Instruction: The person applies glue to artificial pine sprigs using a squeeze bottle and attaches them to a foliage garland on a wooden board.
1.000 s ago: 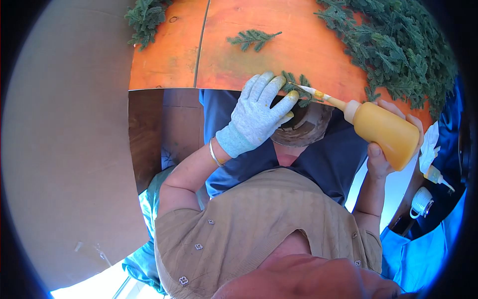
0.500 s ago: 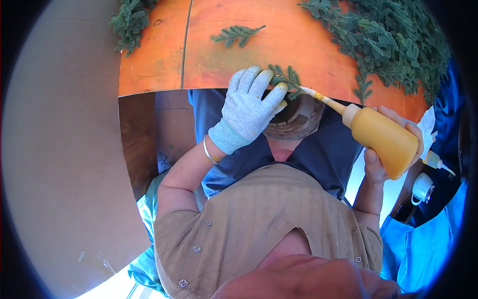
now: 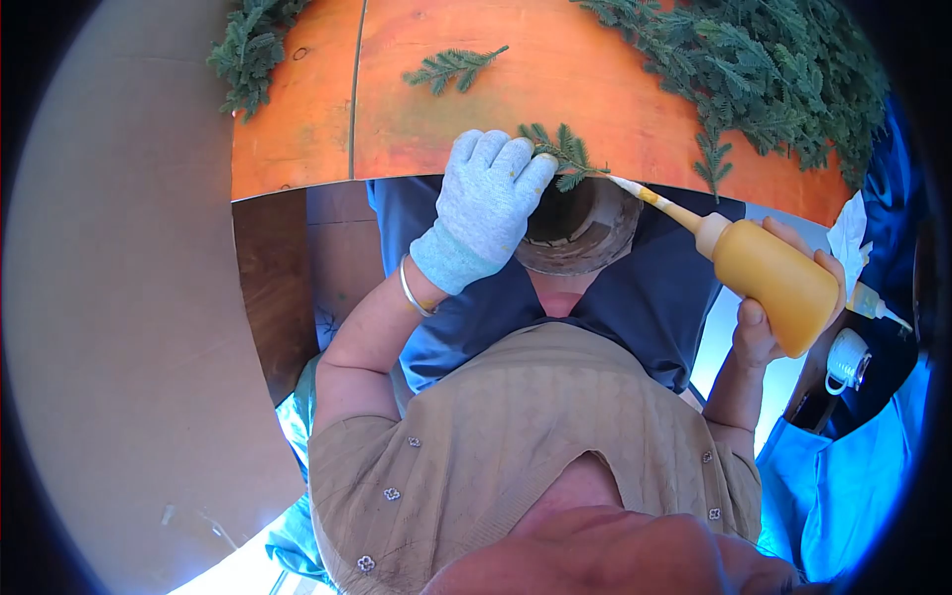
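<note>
My left hand (image 3: 493, 188), in a pale grey knit glove with yellow stains, has its fingers closed over the left side of a small green artificial fir sprig (image 3: 565, 151). The sprig lies along the front edge of the orange board, its bare stem end pointing right. My bare right hand (image 3: 783, 288) grips a yellow squeeze bottle (image 3: 775, 283), tilted so its long nozzle points up and left. The whitish nozzle tip is right beside the stem end; whether they touch I cannot tell. My left thumb is hidden.
The orange board (image 3: 496, 109) carries another loose sprig (image 3: 456, 67), a large heap of sprigs (image 3: 773, 79) at right and a bunch (image 3: 248, 59) at left. Below its edge, a round container (image 3: 595, 238) sits between the legs. A second nozzle bottle (image 3: 873, 302) and a white cup (image 3: 848, 359) are at right.
My left hand has shifted slightly left with the sprig, its fingers closer together. The bottle has moved a little right, and its nozzle tip has slid from the stem towards the stem's end.
</note>
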`<state>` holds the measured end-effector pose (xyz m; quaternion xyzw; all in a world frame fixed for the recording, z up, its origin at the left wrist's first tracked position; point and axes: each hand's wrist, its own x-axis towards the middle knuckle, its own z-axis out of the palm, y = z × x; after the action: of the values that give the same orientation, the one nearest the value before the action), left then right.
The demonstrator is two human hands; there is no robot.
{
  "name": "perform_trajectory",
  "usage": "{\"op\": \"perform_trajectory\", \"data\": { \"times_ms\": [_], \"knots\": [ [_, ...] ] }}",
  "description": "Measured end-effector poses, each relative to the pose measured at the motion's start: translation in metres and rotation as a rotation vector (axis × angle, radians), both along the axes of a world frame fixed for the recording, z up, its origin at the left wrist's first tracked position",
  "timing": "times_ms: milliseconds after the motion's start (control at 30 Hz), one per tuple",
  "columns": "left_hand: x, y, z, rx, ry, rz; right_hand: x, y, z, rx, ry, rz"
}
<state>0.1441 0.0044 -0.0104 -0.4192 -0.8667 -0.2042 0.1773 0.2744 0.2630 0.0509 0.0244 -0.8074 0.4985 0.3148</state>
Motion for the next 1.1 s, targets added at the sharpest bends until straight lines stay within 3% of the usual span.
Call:
{"op": "perform_trajectory", "data": {
  "times_ms": [167,300,400,500,600,700,867,967,1100],
  "knots": [
    [0.028,-0.013,0.014,0.026,-0.065,-0.129,0.022,0.025,-0.002,0.031,0.072,-0.091],
    [0.047,-0.007,-0.013,-0.259,-0.236,-0.109,0.029,0.034,-0.004,0.051,0.116,-0.151],
    [0.04,-0.018,0.004,-0.159,-0.176,-0.09,0.022,0.032,-0.008,0.226,0.051,-0.306],
    [-0.005,-0.03,0.027,0.056,0.103,0.168,0.015,0.031,-0.01,0.279,0.066,-0.319],
    [-0.056,-0.024,0.037,0.183,0.207,0.332,0.009,0.033,-0.012,0.352,0.048,-0.285],
    [-0.076,-0.031,0.026,-0.053,0.033,0.184,0.001,0.021,-0.012,0.247,0.07,-0.279],
    [-0.042,-0.039,0.016,-0.031,0.154,-0.042,-0.003,0.025,-0.013,0.191,0.092,-0.227],
    [-0.037,-0.039,0.006,0.048,0.056,-0.016,-0.013,0.022,-0.011,0.208,0.098,-0.199],
    [-0.025,-0.031,0.009,-0.068,-0.038,0.077,-0.02,0.023,-0.01,0.128,0.085,-0.127]
  ]
}}
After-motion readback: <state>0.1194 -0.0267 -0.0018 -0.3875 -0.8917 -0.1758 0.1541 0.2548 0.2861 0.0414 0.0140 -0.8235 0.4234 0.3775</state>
